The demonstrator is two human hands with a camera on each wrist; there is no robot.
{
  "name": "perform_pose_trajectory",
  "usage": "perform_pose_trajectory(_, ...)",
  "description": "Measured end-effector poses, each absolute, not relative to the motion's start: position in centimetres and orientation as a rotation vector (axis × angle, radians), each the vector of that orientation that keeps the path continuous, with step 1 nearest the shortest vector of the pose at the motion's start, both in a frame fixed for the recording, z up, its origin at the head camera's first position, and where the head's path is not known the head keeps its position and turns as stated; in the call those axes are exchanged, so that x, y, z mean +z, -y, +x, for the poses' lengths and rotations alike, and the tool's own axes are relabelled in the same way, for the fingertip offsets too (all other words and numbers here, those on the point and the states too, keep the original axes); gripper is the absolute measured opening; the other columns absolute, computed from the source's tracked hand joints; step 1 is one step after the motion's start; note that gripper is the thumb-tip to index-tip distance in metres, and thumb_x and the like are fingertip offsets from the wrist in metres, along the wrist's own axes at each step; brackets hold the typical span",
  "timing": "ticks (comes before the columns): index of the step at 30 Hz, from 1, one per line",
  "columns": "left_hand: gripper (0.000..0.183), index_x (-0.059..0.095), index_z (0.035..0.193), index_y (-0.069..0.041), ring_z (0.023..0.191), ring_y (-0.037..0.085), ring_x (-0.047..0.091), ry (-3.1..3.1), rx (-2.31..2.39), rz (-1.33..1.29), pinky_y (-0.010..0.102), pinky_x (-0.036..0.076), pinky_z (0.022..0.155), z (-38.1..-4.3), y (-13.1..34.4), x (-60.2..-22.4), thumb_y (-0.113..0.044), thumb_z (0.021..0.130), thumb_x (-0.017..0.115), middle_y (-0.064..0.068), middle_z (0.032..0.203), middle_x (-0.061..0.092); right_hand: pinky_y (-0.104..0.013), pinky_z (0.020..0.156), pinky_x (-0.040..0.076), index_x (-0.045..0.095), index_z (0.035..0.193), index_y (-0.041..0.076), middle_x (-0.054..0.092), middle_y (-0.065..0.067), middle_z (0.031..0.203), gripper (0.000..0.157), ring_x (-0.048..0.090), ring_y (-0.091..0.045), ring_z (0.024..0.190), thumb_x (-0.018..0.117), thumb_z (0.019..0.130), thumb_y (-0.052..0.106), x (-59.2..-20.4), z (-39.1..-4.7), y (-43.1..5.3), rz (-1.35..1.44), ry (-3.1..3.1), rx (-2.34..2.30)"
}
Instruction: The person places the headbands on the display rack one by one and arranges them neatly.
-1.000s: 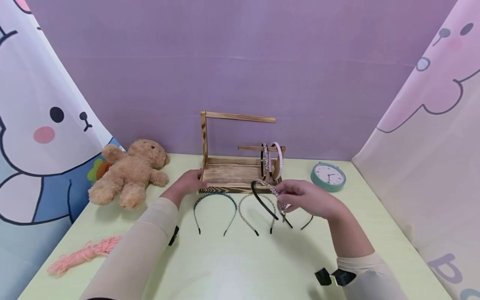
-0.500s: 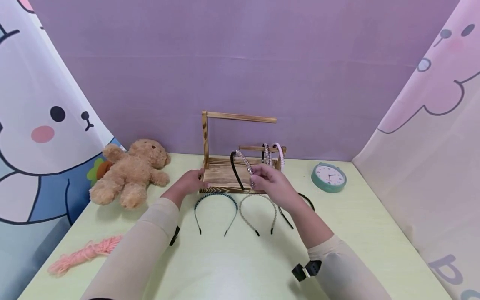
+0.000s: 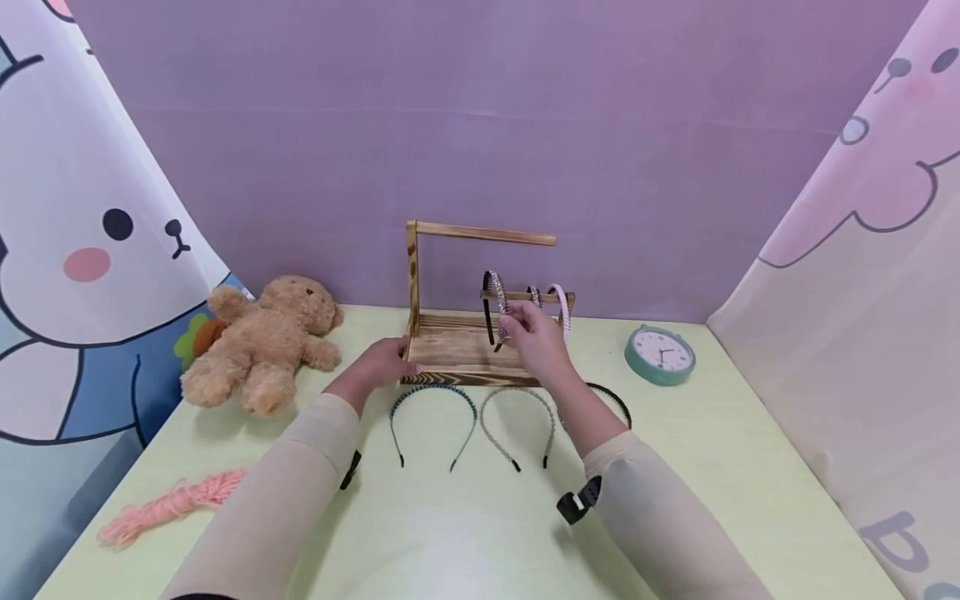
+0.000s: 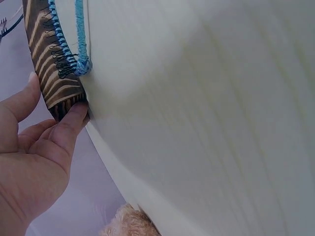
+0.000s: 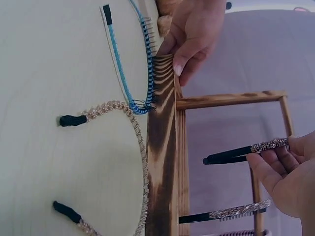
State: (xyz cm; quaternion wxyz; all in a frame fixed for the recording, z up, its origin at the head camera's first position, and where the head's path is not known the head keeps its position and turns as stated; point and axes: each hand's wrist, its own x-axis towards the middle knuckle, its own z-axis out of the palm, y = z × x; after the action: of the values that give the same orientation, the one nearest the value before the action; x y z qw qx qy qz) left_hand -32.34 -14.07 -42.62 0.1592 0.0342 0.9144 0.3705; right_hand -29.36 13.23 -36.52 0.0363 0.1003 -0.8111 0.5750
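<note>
My right hand (image 3: pixel 536 333) pinches a glittery rhinestone headband (image 3: pixel 497 287) by one side. The headband stands upright and overlaps the free left end of the rack's lower bar (image 3: pixel 517 295); its dark tips show in the right wrist view (image 5: pixel 229 155). Thumb and fingers of my left hand (image 3: pixel 378 364) grip the front left corner of the wooden rack (image 3: pixel 465 350), seen close in the left wrist view (image 4: pixel 56 73). Farther right on the same bar hang a pink headband (image 3: pixel 564 310) and another sparkly one (image 3: pixel 534 293), partly hidden by my right hand.
Blue (image 3: pixel 432 387), beige beaded (image 3: pixel 517 390) and black (image 3: pixel 615 398) headbands lie before the rack. A teddy bear (image 3: pixel 262 350) and pink yarn (image 3: pixel 172 507) are left, a green clock (image 3: pixel 660 356) right. The rack's upper bar (image 3: pixel 487 233) reaches over its base.
My right hand has carried the glittery headband left, then up and away from me to the lower bar's end. My left hand keeps its grip on the rack's corner.
</note>
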Motion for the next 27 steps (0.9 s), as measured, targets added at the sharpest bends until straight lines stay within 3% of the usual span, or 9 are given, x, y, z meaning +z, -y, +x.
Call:
perform_pose_trajectory(8,0.075,0.018,0.157,-0.007,0.145,0.040,0.028,-2.627,1.049,0.113,0.054,0.029,0.116,-32.5,14.1,-42.6,-0.027,0.099,0.060,0.020,0.158,0.030,-0.040,0.085,0.059,0.058,0.131,0.006,0.064,-0.012,0.111,0.034,0.068,-0.030,0.098,0.057,0.101,0.022,-37.8,-31.0,-13.4,0.184,2.577,1.658)
perform_pose_trajectory(16,0.076,0.016,0.158,-0.007,0.146,0.039,0.026,-2.618,1.056,0.093,0.053,0.028,0.117,-32.5,14.1,-42.8,-0.026,0.099,0.060,0.020,0.159,0.028,-0.030,0.078,0.060,0.056,0.133,0.007,0.064,-0.009,0.112,0.036,0.068,-0.028,0.100,0.056,0.101,0.025,-38.8,-31.7,-13.8,0.129,2.642,1.608)
perform_pose_trajectory(23,0.077,0.016,0.158,-0.009,0.146,0.038,0.025,-2.612,1.047,0.083,0.053,0.027,0.117,-32.5,14.1,-42.8,-0.028,0.099,0.061,0.018,0.159,0.027,-0.044,0.089,0.057,0.055,0.133,0.005,0.065,-0.014,0.117,0.037,0.067,-0.035,0.106,0.055,0.102,0.026,-39.1,-31.9,-14.2,0.138,2.626,1.654)
perform_pose_trajectory(27,0.076,0.018,0.158,-0.010,0.147,0.039,0.024,-2.612,1.055,0.076,0.054,0.026,0.118,-32.6,14.1,-42.8,-0.028,0.098,0.061,0.018,0.160,0.026,-0.045,0.090,0.056,0.054,0.135,0.007,0.065,-0.015,0.122,0.041,0.068,-0.034,0.105,0.056,0.101,0.031,-39.1,-31.8,-14.4,0.144,2.641,1.633)
